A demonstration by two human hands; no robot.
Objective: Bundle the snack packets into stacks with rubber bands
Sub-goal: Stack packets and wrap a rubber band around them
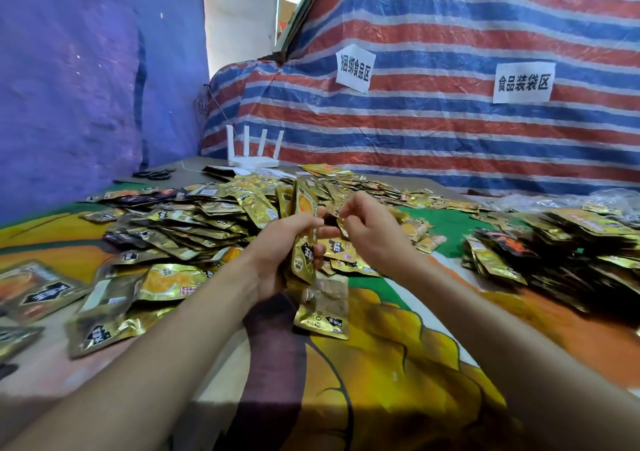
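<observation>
My left hand point(277, 253) grips an upright stack of gold snack packets point(304, 239) above the table's middle. My right hand point(370, 228) is just to the right of it, its fingertips pinching a small dark piece at the stack's upper edge; I cannot tell whether that piece is a rubber band. A big loose heap of gold packets point(194, 222) covers the table to the left and behind. One packet point(323, 308) lies flat just below my hands. Bundled stacks point(554, 253) are piled at the right.
A colourful printed cloth point(398, 346) covers the table. A white router point(254, 152) and black scissors point(154, 174) sit at the far left back. A striped tarpaulin with two paper signs point(523, 82) rises behind. Clear plastic bags point(588, 201) lie at the far right.
</observation>
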